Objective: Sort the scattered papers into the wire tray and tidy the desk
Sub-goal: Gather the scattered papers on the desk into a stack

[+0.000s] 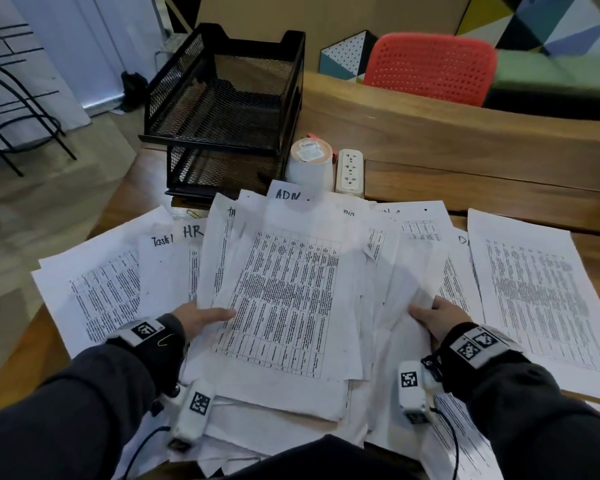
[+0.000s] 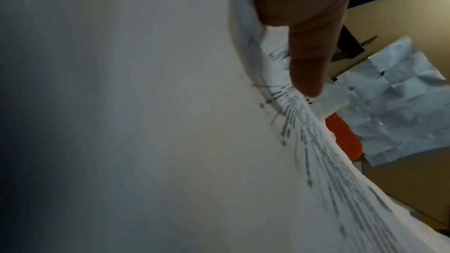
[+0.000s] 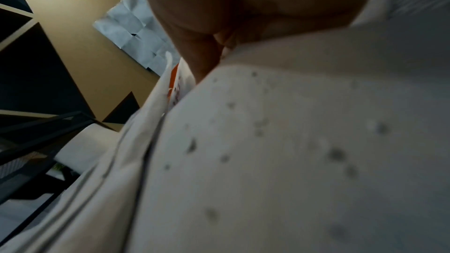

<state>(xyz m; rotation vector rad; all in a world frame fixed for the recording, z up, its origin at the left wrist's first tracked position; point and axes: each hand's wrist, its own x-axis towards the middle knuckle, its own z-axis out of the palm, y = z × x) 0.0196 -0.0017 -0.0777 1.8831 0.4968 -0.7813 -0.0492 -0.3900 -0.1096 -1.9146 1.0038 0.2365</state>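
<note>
A loose stack of printed table sheets (image 1: 284,299) lies in the middle of the wooden desk (image 1: 482,188). My left hand (image 1: 201,318) grips the stack's left edge, thumb on top and fingers hidden underneath. My right hand (image 1: 433,315) holds the right edge of the overlapping sheets, thumb on top. In the left wrist view one finger (image 2: 309,64) lies along a curved sheet (image 2: 146,103). In the right wrist view curled fingers (image 3: 207,61) are tucked behind a spotted sheet (image 3: 292,151). The black two-tier wire tray (image 1: 222,109) stands at the back left with no paper in its top tier.
More sheets fan out to the left (image 1: 94,289) and right (image 1: 541,292), some with handwritten headings. A white upturned cup (image 1: 310,164) and a power strip (image 1: 350,171) sit just right of the tray. A red chair (image 1: 430,67) stands behind the desk.
</note>
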